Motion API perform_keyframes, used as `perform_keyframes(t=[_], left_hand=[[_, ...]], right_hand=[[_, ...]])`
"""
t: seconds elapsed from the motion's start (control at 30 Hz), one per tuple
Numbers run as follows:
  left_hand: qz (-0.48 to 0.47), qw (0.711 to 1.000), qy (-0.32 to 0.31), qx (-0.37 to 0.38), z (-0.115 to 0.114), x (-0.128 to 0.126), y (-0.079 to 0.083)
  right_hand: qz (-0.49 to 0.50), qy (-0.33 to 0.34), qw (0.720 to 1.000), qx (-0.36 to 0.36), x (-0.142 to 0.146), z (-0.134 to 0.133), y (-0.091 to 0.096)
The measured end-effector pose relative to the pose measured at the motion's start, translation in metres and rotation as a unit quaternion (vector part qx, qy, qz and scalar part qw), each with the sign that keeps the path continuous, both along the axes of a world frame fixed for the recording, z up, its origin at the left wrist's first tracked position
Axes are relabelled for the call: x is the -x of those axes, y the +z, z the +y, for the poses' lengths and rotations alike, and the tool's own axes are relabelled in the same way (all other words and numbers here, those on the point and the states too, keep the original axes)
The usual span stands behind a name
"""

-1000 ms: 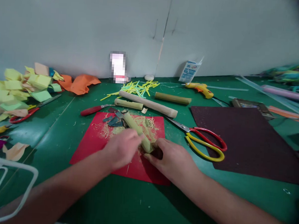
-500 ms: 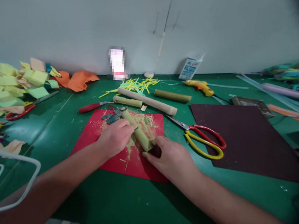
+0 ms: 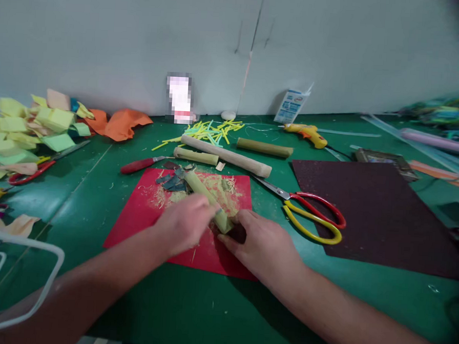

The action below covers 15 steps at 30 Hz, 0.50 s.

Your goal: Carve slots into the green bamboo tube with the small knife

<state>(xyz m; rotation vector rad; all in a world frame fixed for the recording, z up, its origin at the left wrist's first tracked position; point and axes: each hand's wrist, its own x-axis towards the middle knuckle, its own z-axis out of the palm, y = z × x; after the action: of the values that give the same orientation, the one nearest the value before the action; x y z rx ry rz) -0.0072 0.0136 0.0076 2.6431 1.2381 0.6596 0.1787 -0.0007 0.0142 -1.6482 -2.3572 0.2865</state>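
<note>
A pale green bamboo piece (image 3: 201, 188) lies slanted over a red sheet (image 3: 129, 223) strewn with dust and shavings. My right hand (image 3: 266, 240) grips its near end between thumb and fingers, a dark brown patch showing in the gap of the grip. My left hand (image 3: 188, 221), slightly blurred, is closed and pressed against the bamboo's upper side. At its fingertips shows the edge of a small dark piece that looks like sandpaper (image 3: 218, 211); the rest is hidden. Similar dark torn scraps (image 3: 172, 181) lie beside the bamboo's far end.
Beyond the sheet lie a red-handled tool (image 3: 139, 166), a long pale stick (image 3: 230, 156) and other bamboo pieces (image 3: 264, 147). Scissors (image 3: 314, 212) rest right of my right hand, partly on a dark sheet (image 3: 369, 215). A yellow glue gun (image 3: 306, 134) is behind. Folded papers (image 3: 32, 125) crowd the left.
My left hand has slid along the bamboo toward me and to the right, nearer my right hand. The right hand keeps its grip, almost unmoved.
</note>
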Motion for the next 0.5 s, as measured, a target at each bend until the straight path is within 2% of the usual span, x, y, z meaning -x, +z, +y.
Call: perform_keyframes(t=[0.1, 0.3, 0.5], left_hand=[[0.003, 0.999, 0.030, -0.038, 0.0074, 0.0057, -0.0027], [-0.028, 0.999, 0.026, -0.022, 0.0117, 0.0092, -0.0031], [-0.040, 0.999, 0.018, -0.013, 0.0057, 0.0018, -0.0021]], right_hand=[[-0.011, 0.003, 1.000, -0.003, 0.0006, -0.0011, 0.0012], [-0.003, 0.020, 1.000, -0.015, -0.0009, -0.0025, 0.0001], [0.015, 0.024, 1.000, -0.011, -0.0010, 0.0000, -0.0011]])
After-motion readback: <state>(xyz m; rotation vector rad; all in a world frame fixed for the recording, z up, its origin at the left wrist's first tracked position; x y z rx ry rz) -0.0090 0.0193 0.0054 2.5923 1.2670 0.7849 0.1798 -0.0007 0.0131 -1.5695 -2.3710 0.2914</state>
